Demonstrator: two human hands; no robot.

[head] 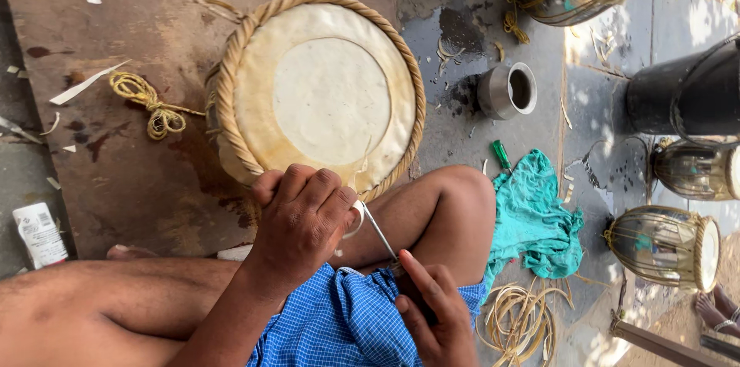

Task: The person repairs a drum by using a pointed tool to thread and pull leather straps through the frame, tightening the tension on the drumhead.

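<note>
A round drum (320,93) with a pale hide head and a braided straw-coloured rim stands on the floor in front of my crossed legs. My left hand (302,217) grips the drum's near rim, fingers curled over the braid and a thin strip of hide. My right hand (432,309) is closed on the handle of a thin metal blade (378,230), whose tip points at the rim beside my left fingers. My knee (455,197) rests just right of the drum.
A coiled cord (150,105) lies left of the drum on a brown board. A steel cup (509,89), a teal cloth (536,217), coiled straps (520,321) and several other drums (667,247) stand to the right. A white tube (38,234) lies far left.
</note>
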